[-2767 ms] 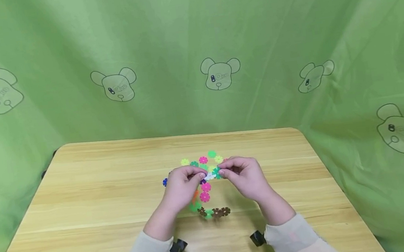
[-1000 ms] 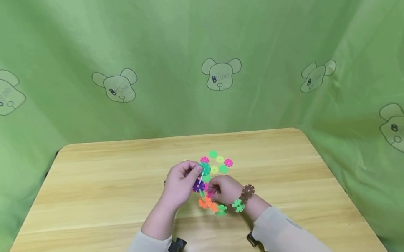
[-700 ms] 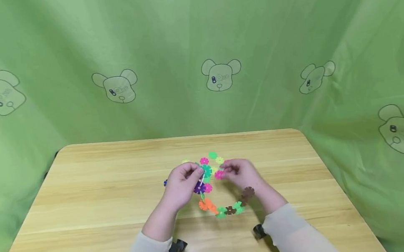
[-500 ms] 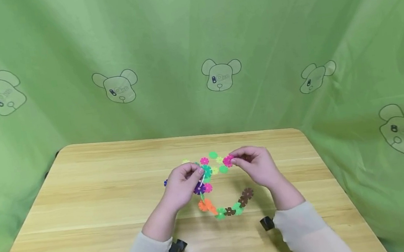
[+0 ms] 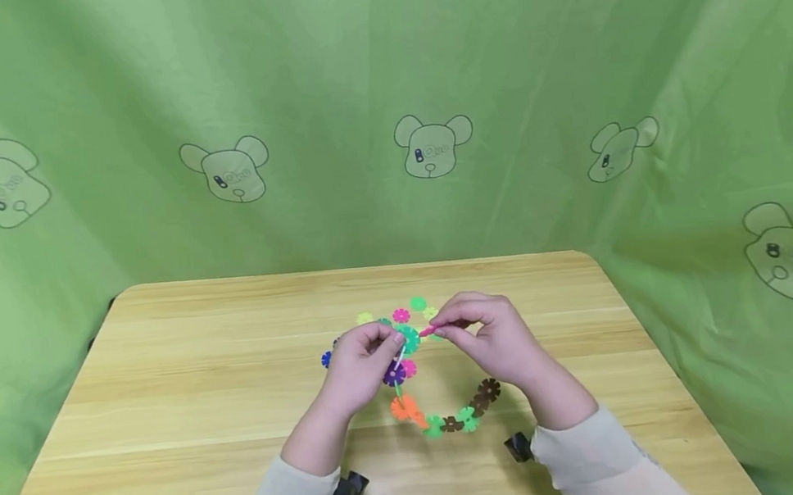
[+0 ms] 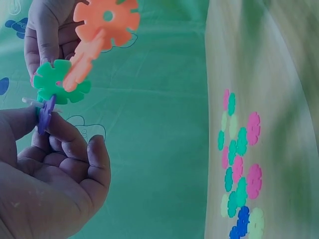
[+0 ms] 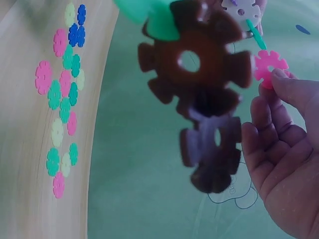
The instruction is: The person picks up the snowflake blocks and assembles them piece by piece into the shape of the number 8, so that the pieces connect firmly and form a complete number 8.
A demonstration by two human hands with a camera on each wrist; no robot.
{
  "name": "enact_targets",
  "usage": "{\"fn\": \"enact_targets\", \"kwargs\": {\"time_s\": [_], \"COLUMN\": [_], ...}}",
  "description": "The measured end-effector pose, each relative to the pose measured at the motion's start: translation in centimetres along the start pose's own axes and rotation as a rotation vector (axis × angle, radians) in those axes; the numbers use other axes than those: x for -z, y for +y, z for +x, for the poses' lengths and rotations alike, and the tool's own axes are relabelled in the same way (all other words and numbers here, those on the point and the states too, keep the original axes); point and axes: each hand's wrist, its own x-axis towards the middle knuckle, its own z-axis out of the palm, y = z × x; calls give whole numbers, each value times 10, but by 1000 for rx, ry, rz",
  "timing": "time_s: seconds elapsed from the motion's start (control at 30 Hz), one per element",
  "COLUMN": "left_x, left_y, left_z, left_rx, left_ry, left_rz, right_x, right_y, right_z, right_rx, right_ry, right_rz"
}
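A chain of slotted plastic snowflake discs hangs between my hands and the table. My left hand (image 5: 362,367) pinches it at the white disc (image 5: 400,358), beside the purple disc (image 6: 46,115). Orange discs (image 5: 403,408), green discs and brown discs (image 5: 488,390) curve on from there toward the right. A teal-green disc (image 5: 409,339) is joined to the white one and points at my right hand (image 5: 489,339). Between thumb and fingers, my right hand pinches a pink disc (image 7: 269,67). In the right wrist view its rim meets the teal-green disc's edge; whether they interlock I cannot tell.
Loose pink, green, yellow and blue discs lie flat on the wooden table (image 5: 200,404) behind and beneath the hands, such as a pink disc (image 5: 401,315) and a blue disc (image 5: 326,359). A green curtain (image 5: 314,59) hangs behind the table.
My right hand let go of the teal-green disc, took a pink disc from the table, lifted it rightward, then brought it back left to the chain. My left hand keeps its hold.
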Motion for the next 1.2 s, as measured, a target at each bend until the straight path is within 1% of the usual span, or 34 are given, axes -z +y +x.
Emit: {"fn": "enact_targets", "kwargs": {"time_s": [0.17, 0.23, 0.43, 0.53, 0.7, 0.77, 0.83, 0.87, 0.93, 1.0, 1.1, 1.17, 1.2], "left_x": [-1, -2, -3, -2, 1, 2, 3, 4, 7, 10, 16, 20, 21], "left_y": [1, 1, -1, -2, -2, -2, 0, 0, 1, 1, 1, 1, 1], "left_z": [-1, -1, -1, -1, 0, 0, 0, -1, -1, -1, 0, 1, 1], "left_rx": [10, 11, 13, 15, 11, 16, 27, 31, 35, 25, -8, -28, -34], "left_ry": [10, 13, 22, 8, -25, -42, -60, -66, -66, -50, -2, 28, 39], "left_rz": [14, 18, 23, 37, 70, 79, 88, 93, 97, 88, 58, 33, 29], "right_x": [-3, -6, -16, -18, -18, -18, -18, -17, -15, -11, -7, -10, -13], "right_y": [-1, -1, -2, -1, 1, 2, 2, 2, 6, 15, 36, 51, 58], "right_z": [-1, -3, -7, -9, -9, -8, -8, -7, -7, -8, -12, -17, -21], "right_rx": [63, 80, 59, 43, 66, 75, 57, 33, -54, -180, -390, -485, -525], "right_ry": [1, 11, 29, 23, 20, 5, -25, -41, -65, -61, -47, -85, -123], "right_rz": [-57, -61, -39, -28, -12, 5, 21, 27, 40, 67, 118, 126, 118]}}
